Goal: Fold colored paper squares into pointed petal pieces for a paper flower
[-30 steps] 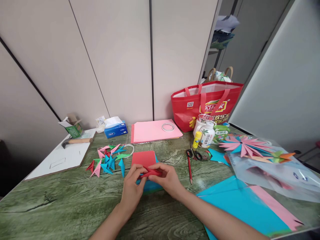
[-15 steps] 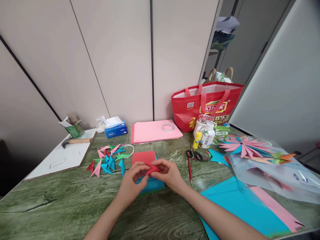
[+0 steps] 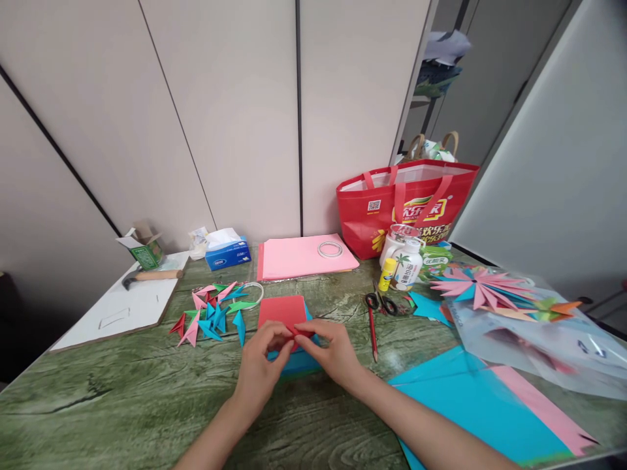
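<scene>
Between the fingertips of both hands is a small folded piece of red paper. My left hand pinches its left side with thumb and forefinger. On the other side, my right hand grips it the same way, its fingers partly covering the paper. Beneath and just behind the hands lies a stack of paper, with a red sheet at the back and blue paper showing in front. Left of the hands lie several folded paper pieces in blue, pink, red and green.
Scissors, a red pencil and a glue stick lie or stand to the right. Farther right are blue sheets and a pink paper star. Behind are pink paper, a tissue pack and a red bag. A hammer lies left.
My fingers have drawn closer together on the folded red paper, which now looks narrower and more covered. More of the red sheet behind shows. Everything else stays in place.
</scene>
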The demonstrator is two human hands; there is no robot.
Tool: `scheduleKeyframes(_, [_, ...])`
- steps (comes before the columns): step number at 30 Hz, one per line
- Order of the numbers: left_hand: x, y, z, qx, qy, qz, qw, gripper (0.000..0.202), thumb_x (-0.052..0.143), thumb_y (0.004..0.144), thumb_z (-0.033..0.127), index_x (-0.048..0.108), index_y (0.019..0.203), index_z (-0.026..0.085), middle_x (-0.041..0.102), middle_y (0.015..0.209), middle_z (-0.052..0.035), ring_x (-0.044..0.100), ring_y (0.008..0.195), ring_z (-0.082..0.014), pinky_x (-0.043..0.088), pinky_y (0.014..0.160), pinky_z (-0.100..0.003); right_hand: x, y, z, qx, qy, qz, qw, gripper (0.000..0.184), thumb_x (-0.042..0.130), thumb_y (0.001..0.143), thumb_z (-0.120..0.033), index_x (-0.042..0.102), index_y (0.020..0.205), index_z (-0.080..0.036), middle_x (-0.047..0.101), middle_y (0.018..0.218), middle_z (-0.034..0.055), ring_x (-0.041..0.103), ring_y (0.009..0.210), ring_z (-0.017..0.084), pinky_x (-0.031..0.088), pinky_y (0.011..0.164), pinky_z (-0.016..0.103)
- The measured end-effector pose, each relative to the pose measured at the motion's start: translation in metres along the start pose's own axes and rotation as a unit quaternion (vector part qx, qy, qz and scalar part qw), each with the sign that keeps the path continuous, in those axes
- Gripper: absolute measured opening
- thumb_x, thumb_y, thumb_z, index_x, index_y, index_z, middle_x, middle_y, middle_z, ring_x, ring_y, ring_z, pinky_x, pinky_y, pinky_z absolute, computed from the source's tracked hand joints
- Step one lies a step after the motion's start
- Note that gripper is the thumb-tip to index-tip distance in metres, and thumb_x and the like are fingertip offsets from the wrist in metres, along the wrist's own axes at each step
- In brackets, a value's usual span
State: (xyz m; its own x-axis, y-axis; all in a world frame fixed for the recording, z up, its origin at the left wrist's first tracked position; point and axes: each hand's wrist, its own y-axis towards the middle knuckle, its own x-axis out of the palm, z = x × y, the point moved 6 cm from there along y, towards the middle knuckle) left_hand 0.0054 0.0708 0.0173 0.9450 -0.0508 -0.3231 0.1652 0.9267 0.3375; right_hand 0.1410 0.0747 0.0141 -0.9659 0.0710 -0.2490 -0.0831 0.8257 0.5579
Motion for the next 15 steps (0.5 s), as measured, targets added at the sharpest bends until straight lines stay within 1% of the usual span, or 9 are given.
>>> scheduleKeyframes(3, [0.0012,-0.0031,-0.0045,-0.026,-0.017,0.015,0.999,0.016,0.060,0.070,0.019,0.051,0.084,0.020,0.059,0.074,0.0004,0.061,0.062,-0.0136,0.049,0.058,-0.025,0.0000,-0.0028,-0.0071,-0.072,-0.055,0.007,0.996,0.015,0.058,0.076,-0.019,0.069,0.087,-0.021,0.068,0.083,0.0067,0.062,0.076,0.018,0.050,0.070,0.030])
scheduleKeyframes(5, [0.0026,-0.0039,-0.0064,-0.043,-0.044,0.019,0.998,0.021,0.061,0.068,0.018,0.049,0.086,0.020,0.060,0.077,0.0005,0.062,0.061,-0.0130,0.049,0.058,-0.024,0.0006,-0.0050,-0.0087,-0.090,-0.077,0.006,0.993,0.017,0.056,0.077,-0.018,0.069,0.087,-0.021,0.068,0.081,0.0066,0.061,0.076,0.017,0.050,0.068,0.029])
scheduleKeyframes(8, [0.0066,-0.0039,-0.0067,-0.070,-0.107,0.015,0.992,0.022,0.062,0.067,0.018,0.048,0.084,0.020,0.059,0.079,0.0010,0.063,0.062,-0.0127,0.050,0.058,-0.024,0.0016,-0.0076,-0.0101,-0.092,-0.085,0.001,0.992,0.017,0.054,0.077,-0.015,0.069,0.084,-0.020,0.067,0.075,0.0056,0.060,0.068,0.015,0.049,0.062,0.026])
scheduleKeyframes(11, [0.0086,-0.0037,-0.0061,-0.109,-0.168,0.025,0.979,0.023,0.065,0.065,0.020,0.049,0.081,0.020,0.059,0.077,0.0019,0.062,0.061,-0.0124,0.050,0.057,-0.024,0.0005,-0.0082,-0.0116,-0.085,-0.088,0.012,0.992,0.016,0.053,0.077,-0.014,0.068,0.078,-0.019,0.066,0.069,0.0045,0.059,0.063,0.014,0.048,0.060,0.025])
scheduleKeyframes(13, [0.0083,-0.0033,-0.0065,-0.138,-0.181,0.033,0.973,0.025,0.067,0.062,0.023,0.051,0.082,0.019,0.060,0.079,0.0010,0.061,0.060,-0.0126,0.050,0.055,-0.025,-0.0006,-0.0076,-0.0114,-0.079,-0.084,0.019,0.993,0.015,0.053,0.077,-0.014,0.067,0.076,-0.018,0.066,0.069,0.0041,0.059,0.064,0.014,0.047,0.061,0.025])
scheduleKeyframes(15, [0.0085,-0.0026,-0.0076,-0.166,-0.160,0.018,0.973,0.025,0.068,0.061,0.025,0.055,0.081,0.017,0.061,0.073,0.0003,0.060,0.058,-0.0130,0.047,0.050,-0.023,-0.0013,-0.0067,-0.0103,-0.074,-0.081,0.022,0.994,0.014,0.053,0.078,-0.014,0.067,0.078,-0.019,0.067,0.071,0.0041,0.060,0.066,0.015,0.048,0.063,0.026])
